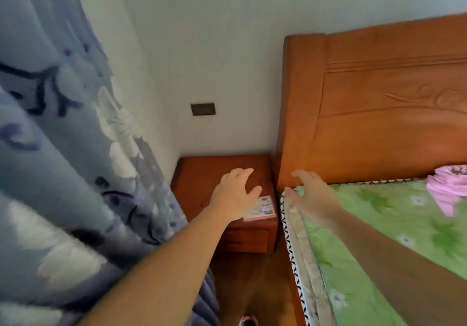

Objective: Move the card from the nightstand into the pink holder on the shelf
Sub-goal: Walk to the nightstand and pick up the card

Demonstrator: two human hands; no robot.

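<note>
A small card (262, 208) with a pink edge and printed pictures lies flat near the front right corner of the brown wooden nightstand (199, 174). My left hand (235, 194) hovers over the nightstand with its fingers spread, covering the card's left part; it holds nothing. My right hand (309, 194) is stretched out over the corner of the bed, fingers apart and empty, beside the headboard. The pink holder and the shelf are out of view.
A patterned blue-grey curtain (63, 161) hangs close on the left. The bed with a green floral cover (379, 237) and wooden headboard (379, 98) fills the right. Pink cloth (447, 189) lies on the bed. A narrow strip of wooden floor (252, 287) runs between them.
</note>
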